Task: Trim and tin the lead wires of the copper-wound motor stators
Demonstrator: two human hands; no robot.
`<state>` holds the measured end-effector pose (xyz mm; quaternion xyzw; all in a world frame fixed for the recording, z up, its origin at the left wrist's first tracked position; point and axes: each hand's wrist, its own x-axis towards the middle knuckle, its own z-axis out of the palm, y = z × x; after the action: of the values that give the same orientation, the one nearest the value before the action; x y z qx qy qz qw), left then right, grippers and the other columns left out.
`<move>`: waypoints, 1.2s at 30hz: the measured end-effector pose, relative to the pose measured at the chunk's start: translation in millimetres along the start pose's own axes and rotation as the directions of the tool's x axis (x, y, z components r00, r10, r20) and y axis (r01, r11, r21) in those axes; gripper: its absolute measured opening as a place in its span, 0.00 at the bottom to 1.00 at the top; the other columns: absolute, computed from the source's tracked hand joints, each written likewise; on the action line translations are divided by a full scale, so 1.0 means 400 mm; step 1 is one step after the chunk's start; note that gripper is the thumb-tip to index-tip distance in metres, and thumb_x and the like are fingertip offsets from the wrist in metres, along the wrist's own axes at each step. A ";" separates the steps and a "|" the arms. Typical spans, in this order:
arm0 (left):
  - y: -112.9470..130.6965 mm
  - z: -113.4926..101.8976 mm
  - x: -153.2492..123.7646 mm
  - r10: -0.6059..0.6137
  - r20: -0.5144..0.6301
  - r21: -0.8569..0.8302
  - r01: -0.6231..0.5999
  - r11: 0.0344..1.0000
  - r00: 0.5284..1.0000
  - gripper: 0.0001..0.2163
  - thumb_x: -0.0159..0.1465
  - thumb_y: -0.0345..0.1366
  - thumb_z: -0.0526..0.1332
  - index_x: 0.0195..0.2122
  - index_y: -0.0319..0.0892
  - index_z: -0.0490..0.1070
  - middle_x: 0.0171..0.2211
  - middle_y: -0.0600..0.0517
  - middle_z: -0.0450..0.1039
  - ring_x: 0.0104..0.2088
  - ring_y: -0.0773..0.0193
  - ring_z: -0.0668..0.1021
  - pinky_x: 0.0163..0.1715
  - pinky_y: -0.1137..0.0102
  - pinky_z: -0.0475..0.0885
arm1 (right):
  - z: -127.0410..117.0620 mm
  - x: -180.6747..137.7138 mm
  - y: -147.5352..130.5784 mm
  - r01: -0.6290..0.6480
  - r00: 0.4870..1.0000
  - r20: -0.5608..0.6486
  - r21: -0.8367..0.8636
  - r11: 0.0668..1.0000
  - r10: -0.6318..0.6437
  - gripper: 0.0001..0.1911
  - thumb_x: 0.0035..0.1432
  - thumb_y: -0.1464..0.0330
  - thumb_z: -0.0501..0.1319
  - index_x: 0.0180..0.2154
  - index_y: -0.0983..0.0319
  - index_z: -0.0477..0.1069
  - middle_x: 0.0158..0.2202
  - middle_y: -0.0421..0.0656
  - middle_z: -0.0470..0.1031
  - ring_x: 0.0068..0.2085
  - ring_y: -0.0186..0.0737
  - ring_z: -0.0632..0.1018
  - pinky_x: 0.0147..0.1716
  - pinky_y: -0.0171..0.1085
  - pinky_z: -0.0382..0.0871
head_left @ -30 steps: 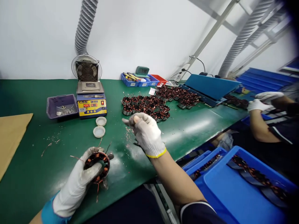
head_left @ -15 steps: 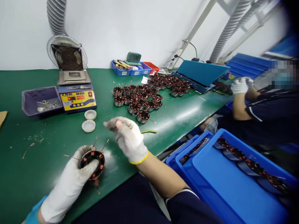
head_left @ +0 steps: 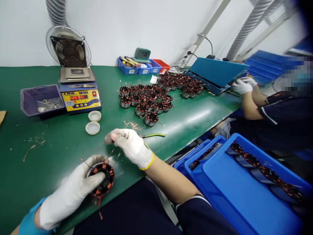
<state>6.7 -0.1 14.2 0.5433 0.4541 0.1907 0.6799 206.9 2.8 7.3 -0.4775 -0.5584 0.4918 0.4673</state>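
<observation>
My left hand, in a white glove, is wrapped round a motor stator with copper windings, its thumb through the central opening. Loose wire leads stick out from the stator's top and bottom edges. Just above the upper leads is my right hand, gloved, with a bare thumb tip showing. Its fingers are pressed together, and I cannot make out anything between them. Beyond that hand lie green-handled pliers, partly covered by it.
Several stators stand in a cluster on the green table. A soldering station, two white lids and a purple bin are on the left. Blue crates stand at right, near a co-worker's gloved hands.
My left hand has turned the stator slightly and shifted it right and down. My right hand has lowered toward the leads, its fingers more closed. The pliers and copper scraps show more.
</observation>
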 end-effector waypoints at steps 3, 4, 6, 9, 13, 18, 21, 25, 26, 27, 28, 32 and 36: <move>-0.015 0.007 0.010 0.045 0.087 0.119 -0.055 0.991 0.995 0.24 0.55 0.55 0.69 0.45 0.43 0.78 0.45 0.44 0.80 0.48 0.44 0.78 0.52 0.58 0.73 | -0.003 0.005 -0.039 0.031 0.988 0.152 -0.181 0.983 -0.003 0.18 0.62 0.56 0.61 0.45 0.63 0.78 0.45 0.46 0.80 0.45 0.41 0.78 0.43 0.36 0.71; -0.019 0.009 0.014 0.067 0.117 0.129 -0.083 0.988 0.991 0.22 0.57 0.54 0.68 0.44 0.44 0.78 0.46 0.44 0.80 0.49 0.44 0.78 0.55 0.58 0.71 | 0.001 0.005 -0.055 0.062 0.964 0.267 -0.268 0.961 0.012 0.18 0.59 0.57 0.65 0.45 0.62 0.78 0.46 0.45 0.80 0.47 0.41 0.78 0.45 0.36 0.71; -0.022 0.012 0.019 0.101 0.147 0.129 -0.121 0.984 0.984 0.18 0.58 0.52 0.67 0.42 0.45 0.79 0.44 0.45 0.80 0.53 0.45 0.76 0.58 0.60 0.68 | 0.015 0.006 -0.079 0.151 0.901 0.432 -0.406 0.901 0.044 0.12 0.56 0.62 0.68 0.40 0.62 0.79 0.42 0.43 0.80 0.45 0.41 0.79 0.44 0.35 0.70; -0.017 0.008 0.018 0.097 0.029 0.092 -0.100 0.991 0.995 0.18 0.55 0.51 0.70 0.41 0.45 0.79 0.43 0.45 0.80 0.54 0.44 0.75 0.58 0.61 0.67 | 0.029 0.003 -0.076 0.157 0.924 0.383 -0.412 0.898 0.014 0.06 0.59 0.68 0.64 0.32 0.63 0.77 0.34 0.42 0.78 0.38 0.37 0.78 0.38 0.33 0.69; -0.008 0.002 0.010 0.045 -0.096 0.019 -0.044 0.999 0.994 0.24 0.52 0.53 0.71 0.44 0.43 0.78 0.45 0.44 0.80 0.48 0.44 0.78 0.52 0.60 0.73 | 0.014 -0.018 -0.007 -0.098 0.995 0.002 0.016 0.995 0.098 0.11 0.57 0.62 0.64 0.33 0.64 0.75 0.28 0.40 0.75 0.27 0.31 0.72 0.28 0.31 0.67; -0.011 0.005 0.008 0.036 -0.085 -0.047 -0.040 0.998 0.996 0.25 0.51 0.56 0.71 0.44 0.45 0.79 0.44 0.47 0.80 0.46 0.45 0.78 0.46 0.62 0.75 | -0.004 -0.046 0.023 -0.177 0.983 -0.031 0.094 0.980 0.181 0.14 0.51 0.62 0.69 0.38 0.64 0.77 0.33 0.42 0.78 0.30 0.33 0.75 0.31 0.32 0.71; -0.013 0.006 0.014 0.063 -0.028 0.002 -0.063 0.998 0.998 0.24 0.53 0.54 0.70 0.46 0.45 0.78 0.48 0.46 0.79 0.52 0.44 0.76 0.55 0.61 0.71 | 0.007 -0.032 -0.017 -0.037 0.991 0.124 -0.166 0.985 0.058 0.06 0.57 0.67 0.65 0.32 0.64 0.77 0.31 0.41 0.77 0.33 0.33 0.76 0.37 0.33 0.70; -0.019 0.007 0.015 0.041 0.040 0.047 -0.043 0.998 0.998 0.24 0.54 0.54 0.70 0.46 0.44 0.78 0.48 0.45 0.79 0.52 0.42 0.76 0.59 0.56 0.68 | 0.006 0.006 -0.053 0.033 0.992 0.126 -0.091 0.995 -0.022 0.07 0.57 0.67 0.64 0.30 0.64 0.75 0.28 0.38 0.74 0.30 0.30 0.73 0.34 0.31 0.68; -0.021 0.007 0.013 0.039 0.040 0.022 -0.040 0.999 0.998 0.23 0.54 0.54 0.70 0.45 0.44 0.79 0.46 0.45 0.80 0.50 0.42 0.77 0.56 0.56 0.70 | 0.001 0.008 -0.051 0.012 0.998 0.063 -0.003 1.000 -0.012 0.08 0.57 0.65 0.64 0.32 0.64 0.75 0.28 0.38 0.74 0.28 0.30 0.71 0.31 0.31 0.67; -0.025 0.006 0.011 0.042 0.027 -0.014 -0.042 0.999 0.999 0.22 0.54 0.54 0.70 0.45 0.45 0.79 0.44 0.46 0.80 0.49 0.42 0.78 0.54 0.56 0.72 | -0.006 0.006 -0.044 -0.011 1.000 -0.001 0.072 0.997 0.011 0.11 0.56 0.62 0.65 0.33 0.64 0.75 0.28 0.38 0.74 0.27 0.30 0.70 0.29 0.31 0.66; -0.028 0.005 0.009 0.043 0.000 -0.054 -0.043 0.998 0.999 0.22 0.55 0.54 0.71 0.44 0.46 0.79 0.42 0.47 0.81 0.49 0.43 0.78 0.54 0.57 0.73 | -0.013 0.000 -0.035 -0.038 0.998 -0.054 0.114 0.993 0.044 0.13 0.54 0.60 0.66 0.35 0.64 0.75 0.29 0.39 0.75 0.26 0.30 0.70 0.28 0.31 0.66; -0.044 -0.003 0.007 -0.011 -0.090 -0.186 -0.006 0.982 0.996 0.22 0.54 0.49 0.73 0.47 0.46 0.79 0.39 0.48 0.81 0.54 0.42 0.76 0.53 0.60 0.75 | -0.026 -0.042 0.001 -0.174 0.985 -0.022 -0.061 0.983 0.173 0.15 0.50 0.60 0.69 0.35 0.64 0.76 0.31 0.41 0.77 0.29 0.33 0.73 0.29 0.33 0.67; -0.061 -0.008 0.011 -0.085 -0.078 -0.309 0.057 0.949 0.993 0.22 0.50 0.41 0.76 0.47 0.44 0.80 0.41 0.46 0.82 0.51 0.41 0.78 0.43 0.63 0.79 | -0.020 -0.034 -0.007 -0.059 0.998 -0.043 -0.118 0.991 0.054 0.13 0.56 0.60 0.64 0.27 0.64 0.72 0.23 0.38 0.71 0.26 0.31 0.69 0.26 0.32 0.63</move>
<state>0.5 -3.1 -9.8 0.4052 0.4687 0.2586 0.7411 215.9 -9.9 10.0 -0.5299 -0.5636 0.4610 0.4347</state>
